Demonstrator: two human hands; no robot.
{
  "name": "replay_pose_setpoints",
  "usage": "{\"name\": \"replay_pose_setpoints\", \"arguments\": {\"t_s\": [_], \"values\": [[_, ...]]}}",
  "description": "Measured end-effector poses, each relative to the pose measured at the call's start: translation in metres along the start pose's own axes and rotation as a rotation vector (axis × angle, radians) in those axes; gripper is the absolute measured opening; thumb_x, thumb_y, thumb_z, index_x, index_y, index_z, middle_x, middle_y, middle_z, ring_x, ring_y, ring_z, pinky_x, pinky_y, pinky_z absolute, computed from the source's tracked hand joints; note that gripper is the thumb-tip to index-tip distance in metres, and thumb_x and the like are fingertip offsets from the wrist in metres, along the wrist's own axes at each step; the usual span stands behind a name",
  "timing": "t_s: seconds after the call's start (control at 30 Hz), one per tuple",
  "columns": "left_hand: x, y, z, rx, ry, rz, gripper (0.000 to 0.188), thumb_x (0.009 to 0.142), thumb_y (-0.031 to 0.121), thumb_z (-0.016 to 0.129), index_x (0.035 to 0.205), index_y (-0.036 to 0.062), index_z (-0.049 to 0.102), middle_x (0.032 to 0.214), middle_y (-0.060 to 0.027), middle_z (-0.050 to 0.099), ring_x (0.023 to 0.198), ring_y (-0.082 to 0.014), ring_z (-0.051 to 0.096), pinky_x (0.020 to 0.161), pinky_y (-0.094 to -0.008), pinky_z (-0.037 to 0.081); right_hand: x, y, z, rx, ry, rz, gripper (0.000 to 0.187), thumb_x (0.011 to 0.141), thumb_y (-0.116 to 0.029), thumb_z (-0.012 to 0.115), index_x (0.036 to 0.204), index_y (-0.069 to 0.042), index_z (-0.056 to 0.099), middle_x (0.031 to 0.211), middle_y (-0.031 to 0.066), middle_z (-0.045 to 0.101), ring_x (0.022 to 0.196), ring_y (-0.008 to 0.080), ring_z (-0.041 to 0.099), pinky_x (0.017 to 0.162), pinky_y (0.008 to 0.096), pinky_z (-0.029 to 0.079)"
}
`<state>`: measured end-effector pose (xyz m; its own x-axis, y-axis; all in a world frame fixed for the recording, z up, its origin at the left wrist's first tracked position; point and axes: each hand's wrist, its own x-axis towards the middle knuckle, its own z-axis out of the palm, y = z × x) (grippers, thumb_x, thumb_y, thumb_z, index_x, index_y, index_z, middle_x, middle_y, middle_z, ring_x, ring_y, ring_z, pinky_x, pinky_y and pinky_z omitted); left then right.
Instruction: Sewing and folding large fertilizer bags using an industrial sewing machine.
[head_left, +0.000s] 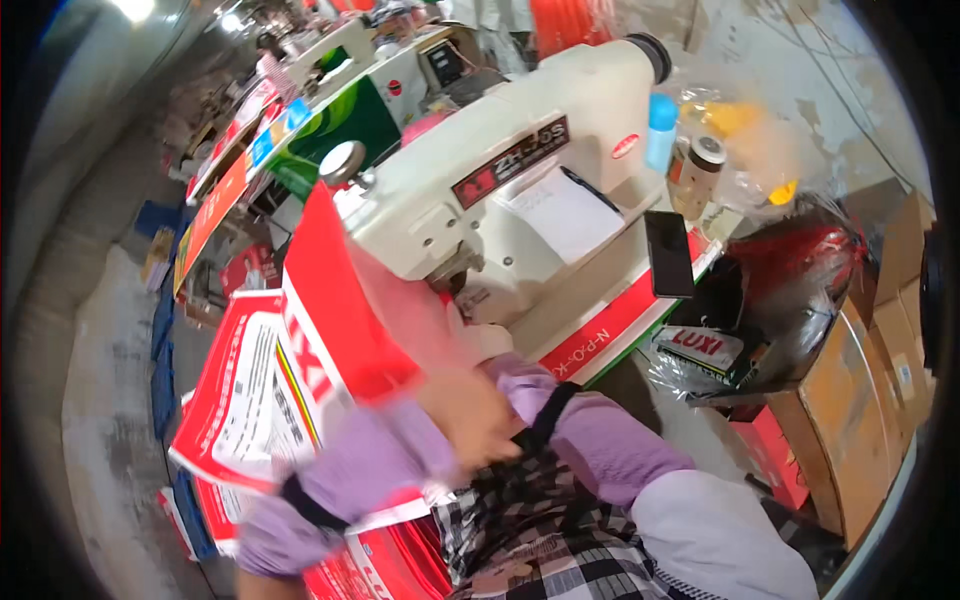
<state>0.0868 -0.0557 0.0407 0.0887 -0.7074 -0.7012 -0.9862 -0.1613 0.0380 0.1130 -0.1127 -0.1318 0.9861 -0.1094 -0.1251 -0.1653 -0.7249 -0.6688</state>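
Person at a white sewing machine (pixel 510 150), red-and-white printed bag (pixel 345 310) standing up just left of and in front of the needle area, its lower edge hidden behind the hands. Step in hand looks like working the bag at the needle; whether the needle is in the material can't be made out.

Right hand (pixel 488 342), pale, maybe gloved, is by the needle area next to the bag; fingers mostly hidden, so cannot tell if its grip is clamped. Left hand (pixel 465 415) is motion-blurred, in front of the bag and near the right wrist; cannot tell whether its grip is apart or together.

Next move probably calls for a steady hold and a flat, aligned edge, fingers clear of the needle.

More printed bags (pixel 235 400) lie at left. Notepad (pixel 560 215) and pen (pixel 590 188) rest on the machine base, black phone (pixel 668 255) on the surface (pixel 625 322) to the right.
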Motion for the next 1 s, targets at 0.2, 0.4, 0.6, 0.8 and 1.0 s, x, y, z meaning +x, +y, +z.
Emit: {"name": "replay_pose_setpoints", "arguments": {"t_s": [0.2,0.4,0.6,0.8,1.0], "values": [[0.009,0.007,0.028,-0.311,0.198,-0.066,0.025,0.083,0.035,0.061,0.078,0.0119,0.069,0.068,-0.0093,0.066,0.061,-0.0244,0.065,0.056,-0.0407,0.051,-0.028,0.064,-0.012,0.04,-0.083,0.104,0.064,0.086,-0.022,0.05,0.142,-0.002,0.026,0.095,0.0258,0.065,0.087,0.0406,0.065,0.078,0.0508,0.05],[0.039,0.101,0.095,-0.26,0.231,-0.06,0.013,0.076,0.021,0.062,0.074,0.0115,0.071,0.074,-0.0096,0.068,0.071,-0.0266,0.069,0.059,-0.0386,0.054,-0.068,0.034,0.0,0.072,-0.262,0.146,0.074,0.086,-0.026,0.048,0.148,-0.006,0.013,0.093,0.0283,0.065,0.088,0.0421,0.064,0.081,0.0517,0.048],[-0.032,0.059,0.026,-0.009,0.284,0.171,0.02,0.079,0.027,0.06,0.087,0.0105,0.068,0.077,-0.0089,0.068,0.077,-0.0263,0.068,0.066,-0.0389,0.054,-0.115,0.025,-0.017,-0.07,-0.328,0.042,0.081,0.082,-0.025,0.05,0.149,-0.008,0.009,0.081,0.0228,0.066,0.074,0.0413,0.064,0.066,0.0511,0.049],[-0.086,-0.033,0.007,0.093,0.25,-0.056,0.029,0.082,0.028,0.056,0.105,0.0118,0.064,0.083,-0.0099,0.067,0.084,-0.0242,0.066,0.075,-0.0399,0.052,-0.054,0.039,-0.007,-0.29,-0.1,-0.042,0.064,0.087,-0.015,0.046,0.146,-0.008,0.023,0.081,0.0172,0.068,0.071,0.0324,0.067,0.062,0.0457,0.053],[0.017,0.126,0.055,-0.146,0.209,-0.044,0.042,0.084,0.03,0.053,0.122,0.013,0.06,0.089,-0.011,0.067,0.091,-0.022,0.064,0.084,-0.0409,0.05,0.019,0.021,-0.009,-0.146,-0.075,0.065,0.063,0.089,-0.025,0.043,0.146,-0.007,0.023,0.093,0.0196,0.068,0.083,0.0347,0.068,0.066,0.048,0.053]]}}
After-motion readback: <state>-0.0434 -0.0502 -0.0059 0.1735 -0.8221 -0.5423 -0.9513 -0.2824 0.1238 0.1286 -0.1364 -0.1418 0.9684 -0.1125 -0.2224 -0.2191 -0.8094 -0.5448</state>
